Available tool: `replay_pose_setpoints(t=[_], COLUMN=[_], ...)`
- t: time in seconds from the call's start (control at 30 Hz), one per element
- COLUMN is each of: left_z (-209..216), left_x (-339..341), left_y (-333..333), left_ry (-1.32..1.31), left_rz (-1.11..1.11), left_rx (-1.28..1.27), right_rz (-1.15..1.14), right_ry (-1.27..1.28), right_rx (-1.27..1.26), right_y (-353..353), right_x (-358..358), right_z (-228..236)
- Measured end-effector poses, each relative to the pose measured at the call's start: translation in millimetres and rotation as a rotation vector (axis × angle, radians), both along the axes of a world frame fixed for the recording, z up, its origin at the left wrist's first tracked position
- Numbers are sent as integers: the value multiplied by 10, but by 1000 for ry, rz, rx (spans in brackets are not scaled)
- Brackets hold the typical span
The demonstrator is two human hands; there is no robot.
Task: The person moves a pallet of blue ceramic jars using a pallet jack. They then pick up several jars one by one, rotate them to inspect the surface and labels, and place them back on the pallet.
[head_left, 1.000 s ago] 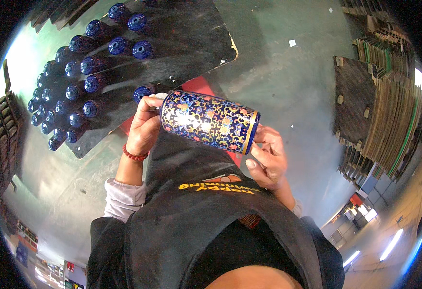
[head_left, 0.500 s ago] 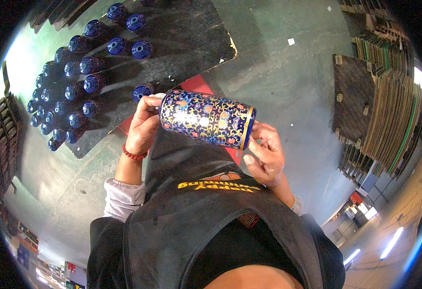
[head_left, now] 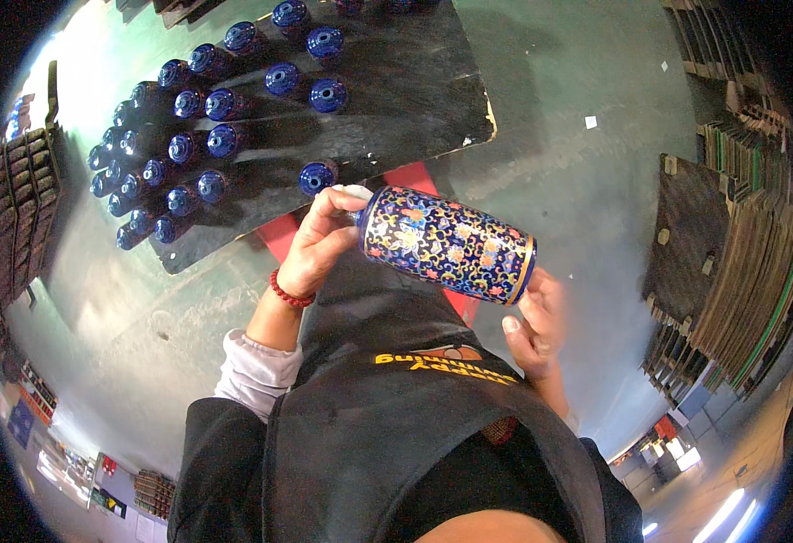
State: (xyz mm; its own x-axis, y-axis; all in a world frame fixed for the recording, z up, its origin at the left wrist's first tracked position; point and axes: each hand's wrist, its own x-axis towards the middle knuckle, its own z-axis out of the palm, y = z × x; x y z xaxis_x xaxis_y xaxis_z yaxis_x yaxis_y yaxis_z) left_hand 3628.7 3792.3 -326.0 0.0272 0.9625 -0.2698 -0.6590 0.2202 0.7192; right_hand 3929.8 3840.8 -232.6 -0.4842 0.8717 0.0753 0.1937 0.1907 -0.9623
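Note:
A dark blue vase (head_left: 451,242) with a dense flower-and-scroll pattern and a gold band near its base lies sideways in the air before me. My left hand (head_left: 313,253), with a red bead bracelet on the wrist, is closed round its narrow neck end. Something small and white (head_left: 353,192) shows by those fingers; I cannot make out what it is. At the vase's base is my right hand (head_left: 537,326), its fingers curled against the bottom edge and slightly blurred, the thumb apart from the side.
Several blue vases (head_left: 328,95) stand upright on a dark board (head_left: 396,100) at the far left. Red material (head_left: 412,177) shows beneath the board's near edge. Stacks of boards (head_left: 740,271) stand at the right, and a dark rack (head_left: 22,204) at the left. I wear a dark apron (head_left: 360,398).
The view has shifted, so the whole scene sits further right and slightly lower. The vase has turned about its length, showing another part of its pattern. The left hand keeps the neck; the right fingers have shifted at the base.

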Motion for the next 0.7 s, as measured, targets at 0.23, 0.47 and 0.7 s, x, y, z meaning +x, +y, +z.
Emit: replay_pose_setpoints(t=[0.23,0.47,0.7], left_z=[53,61,97], left_x=[-34,-53,-74], left_y=[15,1,-12], left_ry=[45,106,94], left_rz=[16,24,27], left_rx=[22,39,27], right_rz=[64,86,50], right_ry=[-19,-100,-138], right_rx=[44,21,-40], right_y=[66,99,60], right_x=[-39,-67,-61], right_z=[40,124,158])
